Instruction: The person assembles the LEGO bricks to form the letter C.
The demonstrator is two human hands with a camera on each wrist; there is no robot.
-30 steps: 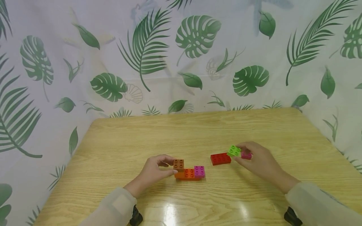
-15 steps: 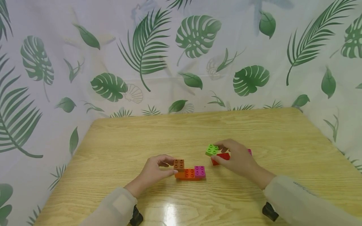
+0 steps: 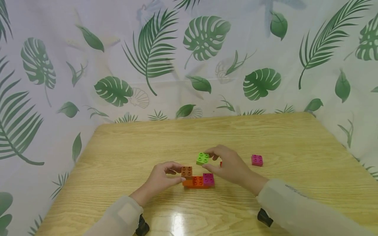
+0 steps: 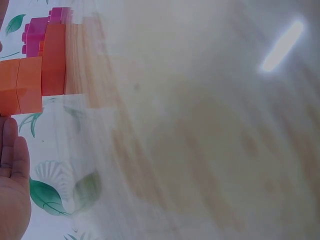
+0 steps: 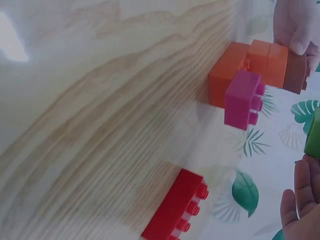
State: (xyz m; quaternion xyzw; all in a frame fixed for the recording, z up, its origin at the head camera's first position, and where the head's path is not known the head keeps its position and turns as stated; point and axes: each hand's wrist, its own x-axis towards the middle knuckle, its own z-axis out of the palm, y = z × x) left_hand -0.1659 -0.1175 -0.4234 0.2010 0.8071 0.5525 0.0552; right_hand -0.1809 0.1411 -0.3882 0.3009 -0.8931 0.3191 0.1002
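A brown toy building brick (image 3: pixel 186 171) tops the left end of a small build, and my left hand (image 3: pixel 160 177) pinches it between thumb and fingers. Below it, in the right wrist view, are orange bricks (image 5: pixel 267 62) on a longer orange base brick (image 5: pixel 223 82). A magenta brick (image 3: pixel 208 179) is mounted at the base's right end. Behind the build, my right hand (image 3: pixel 231 164) holds a lime green brick (image 3: pixel 202 159) above the table, studs up, by its right side. Only the green brick's edge shows in the right wrist view.
A long red brick (image 5: pixel 175 205) lies on the table right of the build, mostly hidden by the right hand in the head view. Farther right is a pink brick (image 3: pixel 257 160). A leaf-print cloth (image 3: pixel 177 65) hangs behind the wooden table (image 3: pixel 141 141).
My right hand has carried the green brick left, from beside the pink brick, past the red one, to just behind the build. The left hand and the build have stayed put.
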